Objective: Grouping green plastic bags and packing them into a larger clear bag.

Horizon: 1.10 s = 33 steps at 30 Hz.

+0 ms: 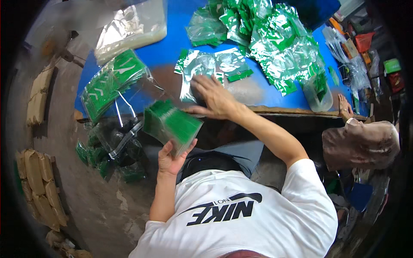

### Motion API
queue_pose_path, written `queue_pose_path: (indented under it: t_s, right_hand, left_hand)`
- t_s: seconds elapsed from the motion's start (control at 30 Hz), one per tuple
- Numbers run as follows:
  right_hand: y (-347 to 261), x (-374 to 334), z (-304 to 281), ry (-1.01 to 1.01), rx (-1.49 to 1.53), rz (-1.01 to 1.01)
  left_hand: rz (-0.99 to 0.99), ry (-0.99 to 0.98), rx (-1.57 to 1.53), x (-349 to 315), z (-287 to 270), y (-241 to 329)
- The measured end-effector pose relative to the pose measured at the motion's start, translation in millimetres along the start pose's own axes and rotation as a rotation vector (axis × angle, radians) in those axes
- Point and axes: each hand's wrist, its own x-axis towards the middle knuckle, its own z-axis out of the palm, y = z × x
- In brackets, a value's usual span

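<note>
My left hand (pixel 172 161) grips a thick stack of green-and-clear plastic bags (pixel 172 124) by its lower end, held off the table in front of my lap. With fingers stretched out, my right hand (pixel 214 98) reaches over the blue table (pixel 172 19) and rests on or just above a loose clear bag with green edges (pixel 198 64). Beside it lie another clear bag (pixel 230 60) and a small green strip (pixel 240 76). A fanned stack of green bags (pixel 112 84) lies at the table's left edge.
A large heap of green-and-clear bags (pixel 279 47) covers the back right. A clear tub (pixel 318 96) stands near the front edge. A stack of clear bags (pixel 133 32) lies back left. Another person's hand (pixel 344 106) rests at the right corner. Brown bundles (pixel 41 185) lie on the left floor.
</note>
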Motion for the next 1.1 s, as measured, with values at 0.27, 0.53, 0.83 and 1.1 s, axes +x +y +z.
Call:
queue_pose_path:
  t_s: [0.27, 0.53, 0.83, 1.1]
  right_hand:
    - [-12, 2, 10, 0.135, 1.242, 0.320]
    - [61, 36, -9, 0.373, -0.357, -0.031]
    - [-9, -2, -30, 0.103, 0.202, 0.293]
    - [4, 7, -14, 0.115, 0.516, 0.181]
  left_hand:
    - [0.039, -0.027, 0.236, 7, -3, 11]
    - [0.096, -0.007, 0.275, 16, -7, -8]
    - [0.140, 0.014, 0.069, 22, -6, -13]
    - [0.143, -0.039, 0.117, 16, -14, -2]
